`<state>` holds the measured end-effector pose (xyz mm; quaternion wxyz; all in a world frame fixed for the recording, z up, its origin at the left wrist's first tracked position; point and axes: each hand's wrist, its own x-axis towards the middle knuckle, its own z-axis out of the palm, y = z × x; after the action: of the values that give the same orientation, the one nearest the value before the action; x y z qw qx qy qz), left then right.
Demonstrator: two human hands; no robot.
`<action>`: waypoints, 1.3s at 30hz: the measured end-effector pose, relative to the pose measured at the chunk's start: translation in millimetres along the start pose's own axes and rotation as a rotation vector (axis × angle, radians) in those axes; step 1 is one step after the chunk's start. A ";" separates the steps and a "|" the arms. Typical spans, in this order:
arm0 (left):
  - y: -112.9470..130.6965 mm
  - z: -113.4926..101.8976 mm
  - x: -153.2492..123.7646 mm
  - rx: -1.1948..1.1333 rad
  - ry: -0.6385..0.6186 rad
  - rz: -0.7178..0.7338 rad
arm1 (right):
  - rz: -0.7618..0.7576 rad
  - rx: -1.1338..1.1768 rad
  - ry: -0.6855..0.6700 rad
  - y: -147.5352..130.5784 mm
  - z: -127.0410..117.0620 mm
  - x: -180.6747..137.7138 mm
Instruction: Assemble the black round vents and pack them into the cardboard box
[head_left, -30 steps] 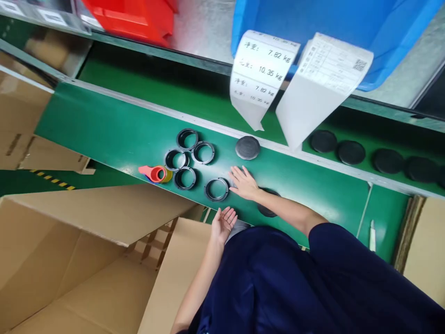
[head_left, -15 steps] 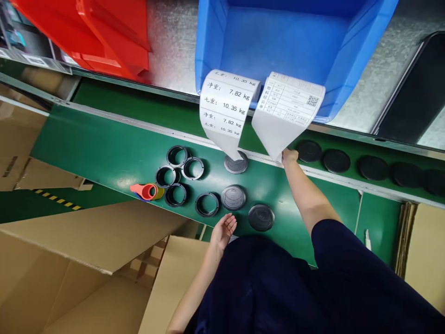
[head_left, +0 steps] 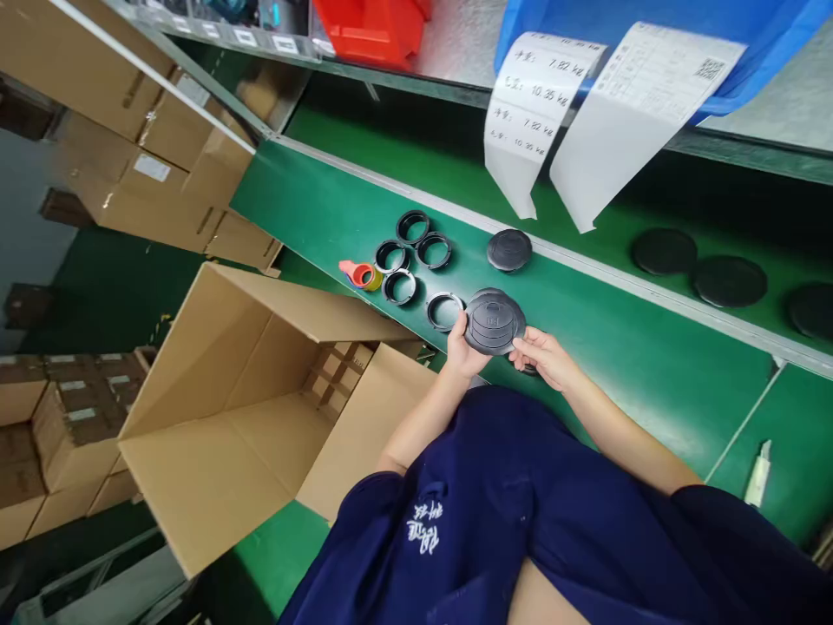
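Note:
Both my hands hold a round black slatted disc, which looks like an air vent [head_left: 495, 325], above the green bench. My left hand [head_left: 462, 354] grips its left edge, thumb upward. The fingers of my right hand [head_left: 545, 358] pinch its lower right edge. Behind the held vent shows part of another disc's rim. A further dark disc [head_left: 529, 370] is mostly hidden under my right hand. Beyond them, another black disc [head_left: 509, 251] lies flat. Left of my hands sits a black ring [head_left: 430, 323], with several more rings grouped farther left.
Beside the rings lies a red and yellow ring-shaped piece [head_left: 362, 275]. Label strips [head_left: 530, 113] hang from a blue bin [head_left: 768, 87] overhead. More black discs [head_left: 729, 280] rest beneath the shelf. An open carton [head_left: 227, 451] stands left; a utility knife [head_left: 758, 476] lies right.
My right hand has come back from the discs under the shelf. Both hands now hold a vent in front of me. The view has shifted left, showing more of the carton.

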<state>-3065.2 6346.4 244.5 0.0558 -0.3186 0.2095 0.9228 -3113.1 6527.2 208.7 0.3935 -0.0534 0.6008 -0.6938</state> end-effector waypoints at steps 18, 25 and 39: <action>-3.4 -55.9 -82.2 -0.039 0.009 0.203 | -0.638 -1.044 -0.194 -9.7 65.6 28.4; 9.2 -62.4 -76.7 -0.103 -0.009 0.191 | -0.530 -0.862 -0.137 -18.7 69.9 35.0; 32.1 -101.1 -40.2 -0.152 0.202 0.073 | -0.594 -1.357 -0.456 39.0 102.8 72.7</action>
<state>-2983.9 6275.8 208.7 -0.0237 -0.4054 0.1551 0.9006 -3087.9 6402.7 173.6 0.1862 -0.5832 0.7589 -0.2222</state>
